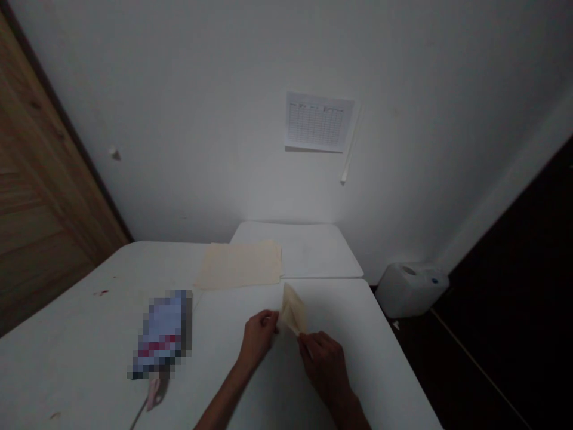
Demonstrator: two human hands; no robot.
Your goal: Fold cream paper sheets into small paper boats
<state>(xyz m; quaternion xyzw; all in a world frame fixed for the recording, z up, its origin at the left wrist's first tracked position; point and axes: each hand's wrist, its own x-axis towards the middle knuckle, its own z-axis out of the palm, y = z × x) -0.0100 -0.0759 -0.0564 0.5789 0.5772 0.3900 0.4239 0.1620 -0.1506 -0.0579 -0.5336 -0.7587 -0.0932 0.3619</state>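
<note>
A thin cream-coloured sheet is gathered into a cone or fan shape, wide at the top and narrow at the bottom, above the white table. My right hand is closed round its narrow lower end. Beside the sheet's left edge is my left hand, its fingers curled in a pinch. Whether those fingertips grip the edge or anything small is too dim to make out. Beyond both hands, a flat stack of similar cream sheets lies at the table's back.
Left of my arms lies a pixelated blue-white object with a pinkish strap and a cable below it. A printed chart hangs on the wall. A white plastic jerrycan stands right of the table; a wooden door is at left.
</note>
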